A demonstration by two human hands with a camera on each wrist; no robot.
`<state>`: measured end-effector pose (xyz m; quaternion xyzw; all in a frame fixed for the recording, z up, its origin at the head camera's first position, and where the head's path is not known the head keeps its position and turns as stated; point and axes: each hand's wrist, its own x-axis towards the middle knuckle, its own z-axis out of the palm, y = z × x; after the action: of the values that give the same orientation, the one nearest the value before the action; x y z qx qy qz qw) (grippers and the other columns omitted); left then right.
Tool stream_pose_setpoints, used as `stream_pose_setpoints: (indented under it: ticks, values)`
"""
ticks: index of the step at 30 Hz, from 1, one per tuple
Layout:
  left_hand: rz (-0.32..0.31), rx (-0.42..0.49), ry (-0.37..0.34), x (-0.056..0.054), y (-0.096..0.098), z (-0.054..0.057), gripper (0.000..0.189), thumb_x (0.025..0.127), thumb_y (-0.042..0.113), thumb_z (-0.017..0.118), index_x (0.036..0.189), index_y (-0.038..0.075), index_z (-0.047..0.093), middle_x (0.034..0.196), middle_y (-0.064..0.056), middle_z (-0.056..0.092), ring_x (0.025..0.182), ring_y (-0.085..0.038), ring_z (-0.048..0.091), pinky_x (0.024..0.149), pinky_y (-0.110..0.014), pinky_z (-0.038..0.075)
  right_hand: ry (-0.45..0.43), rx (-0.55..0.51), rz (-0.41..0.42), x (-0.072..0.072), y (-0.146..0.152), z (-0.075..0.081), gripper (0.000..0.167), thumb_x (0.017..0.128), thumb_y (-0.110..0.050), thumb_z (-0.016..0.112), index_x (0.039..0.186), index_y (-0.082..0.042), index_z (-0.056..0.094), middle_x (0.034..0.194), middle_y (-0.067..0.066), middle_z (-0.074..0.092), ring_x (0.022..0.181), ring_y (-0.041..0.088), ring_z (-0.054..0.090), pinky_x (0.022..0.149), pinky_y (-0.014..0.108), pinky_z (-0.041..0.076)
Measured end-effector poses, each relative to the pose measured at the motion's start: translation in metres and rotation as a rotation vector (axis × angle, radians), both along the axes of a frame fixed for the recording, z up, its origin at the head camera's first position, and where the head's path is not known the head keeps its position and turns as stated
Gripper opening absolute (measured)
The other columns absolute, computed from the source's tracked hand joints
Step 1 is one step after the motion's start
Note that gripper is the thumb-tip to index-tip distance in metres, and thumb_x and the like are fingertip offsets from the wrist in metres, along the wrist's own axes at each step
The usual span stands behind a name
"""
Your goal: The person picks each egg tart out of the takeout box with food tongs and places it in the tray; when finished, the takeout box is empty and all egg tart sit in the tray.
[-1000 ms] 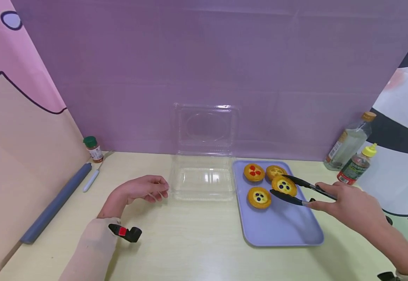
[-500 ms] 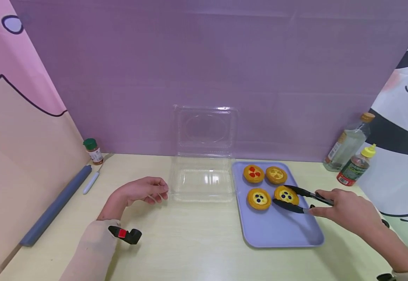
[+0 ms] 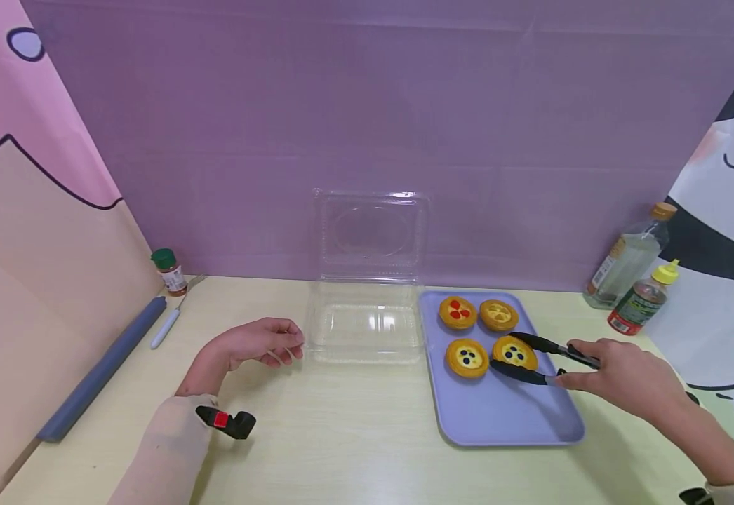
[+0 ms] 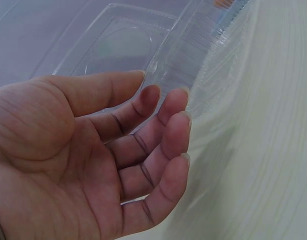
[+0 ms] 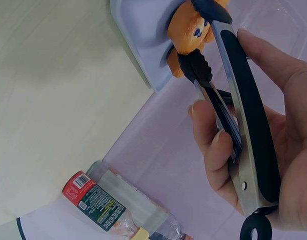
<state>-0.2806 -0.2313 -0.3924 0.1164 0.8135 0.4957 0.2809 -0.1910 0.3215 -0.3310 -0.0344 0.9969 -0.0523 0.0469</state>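
Note:
In my right hand I grip black-and-steel tongs. Their tips stand either side of a blueberry-topped egg tart on the lavender tray. Left of it lies another blueberry tart. Behind these two are a tart with red fruit and one with yellow slices. My left hand holds nothing, its fingers loosely bent, close beside the clear plastic box. The box stands with its lid raised against the purple backdrop.
At the right back stand a clear bottle with a brown cap and a yellow-capped bottle. Along the left edge lie a long blue-grey roll and a light-handled utensil. A green-capped jar stands behind them.
The right hand has lowered the blueberry tart with the tongs toward me, from over the yellow-slice tart to the tray in front of it. The left hand has stayed in place.

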Motion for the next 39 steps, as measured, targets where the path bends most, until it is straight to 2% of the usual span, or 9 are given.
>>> stream_pose_setpoints:
  ticks: [5,13,19,22,25,29,32,35,39]
  values:
    - [0.006,-0.004,0.001,0.000,0.000,0.000,0.032,0.103,0.028,0.056,0.113,-0.002,0.057,0.103,-0.008,0.066,0.093,-0.024,0.063,0.082,-0.036,0.053,-0.008,0.005,-0.010,0.000,0.002,0.004,0.105,0.068,-0.082,0.068,0.140,-0.006,0.057,0.128,0.024,0.065,0.090,0.030,0.067,0.053,0.037,0.044]
    - [0.008,-0.008,-0.003,-0.001,-0.001,-0.001,0.033,0.103,0.029,0.056,0.114,-0.002,0.057,0.102,-0.006,0.066,0.092,-0.023,0.063,0.082,-0.035,0.053,0.071,0.060,-0.002,0.011,0.010,0.017,0.106,0.070,-0.083,0.065,0.140,-0.004,0.055,0.129,0.028,0.062,0.099,0.046,0.066,0.056,0.049,0.048]
    - [0.007,-0.007,0.000,-0.001,-0.001,0.000,0.034,0.103,0.030,0.056,0.115,-0.002,0.057,0.103,-0.007,0.066,0.093,-0.024,0.063,0.082,-0.035,0.053,0.055,0.053,-0.088,0.015,0.032,0.036,0.113,0.073,-0.084,0.062,0.148,-0.001,0.044,0.137,0.036,0.050,0.110,0.058,0.056,0.061,0.052,0.048]
    - [0.006,-0.005,0.001,-0.001,-0.001,0.000,0.033,0.103,0.029,0.056,0.115,-0.002,0.057,0.102,-0.007,0.066,0.092,-0.023,0.063,0.082,-0.035,0.053,0.074,0.027,-0.133,0.014,0.046,0.038,0.112,0.078,-0.080,0.061,0.149,0.003,0.038,0.138,0.040,0.045,0.114,0.062,0.049,0.067,0.057,0.047]
    - [0.009,-0.006,-0.001,0.000,-0.002,-0.001,0.033,0.103,0.029,0.056,0.114,-0.002,0.057,0.101,-0.007,0.066,0.092,-0.023,0.063,0.082,-0.035,0.053,0.115,-0.023,-0.168,0.012,0.059,0.028,0.109,0.082,-0.075,0.062,0.150,0.005,0.034,0.139,0.042,0.043,0.116,0.063,0.047,0.072,0.057,0.046]
    - [0.008,-0.008,0.001,-0.001,-0.002,-0.002,0.033,0.103,0.029,0.056,0.114,-0.002,0.057,0.101,-0.007,0.066,0.091,-0.022,0.063,0.082,-0.035,0.053,0.157,-0.104,-0.209,0.008,0.073,0.000,0.104,0.086,-0.070,0.061,0.153,0.003,0.030,0.140,0.042,0.041,0.114,0.062,0.048,0.061,0.041,0.044]
    - [0.005,-0.010,0.004,-0.001,-0.003,-0.003,0.034,0.103,0.030,0.056,0.115,-0.002,0.057,0.102,-0.007,0.066,0.092,-0.022,0.063,0.083,-0.036,0.053,0.118,-0.129,-0.233,0.004,0.082,-0.021,0.105,0.087,-0.071,0.059,0.154,0.002,0.025,0.142,0.042,0.037,0.114,0.062,0.049,0.055,0.033,0.039]
    - [0.009,-0.010,0.000,-0.001,-0.003,-0.003,0.034,0.102,0.030,0.057,0.115,-0.002,0.057,0.102,-0.007,0.066,0.092,-0.022,0.064,0.083,-0.035,0.053,0.051,-0.137,-0.242,0.000,0.092,-0.037,0.107,0.088,-0.073,0.055,0.154,0.004,0.021,0.144,0.043,0.034,0.117,0.063,0.047,0.056,0.033,0.041]
    - [0.015,-0.008,-0.004,-0.001,-0.003,-0.003,0.034,0.103,0.029,0.056,0.116,-0.003,0.057,0.102,-0.007,0.066,0.092,-0.022,0.064,0.083,-0.035,0.054,0.002,-0.151,-0.243,-0.004,0.100,-0.050,0.108,0.089,-0.074,0.053,0.153,0.008,0.022,0.142,0.044,0.034,0.122,0.066,0.042,0.068,0.048,0.048]
